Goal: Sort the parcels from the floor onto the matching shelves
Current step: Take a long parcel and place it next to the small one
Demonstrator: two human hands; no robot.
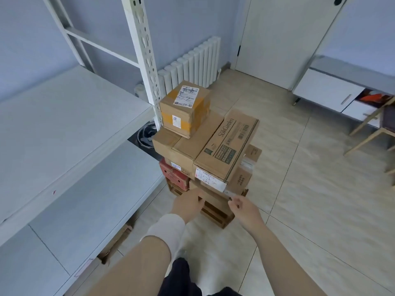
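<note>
So the parcels sit in one wobbly-looking stack on the beige tiled floor (299, 167), right beside the white metal shelving unit (64, 124) on the left. On top is a small brown cardboard box with yellow tape (184, 107) and a white label, sitting on a wide flat brown cardboard box (181, 146). A long cardboard carton printed SukGarden (226, 148) lies just beside that, with a red box (174, 178) underneath. The person reaches for the low brown cardboard box (213, 207) at the bottom. The left hand (186, 207) is against its near left side, but a real grip can't be made out. The right hand (245, 210) hangs by the right corner, fingers loosely curled, holding nothing. A white ribbed radiator (192, 65) stands behind.
</note>
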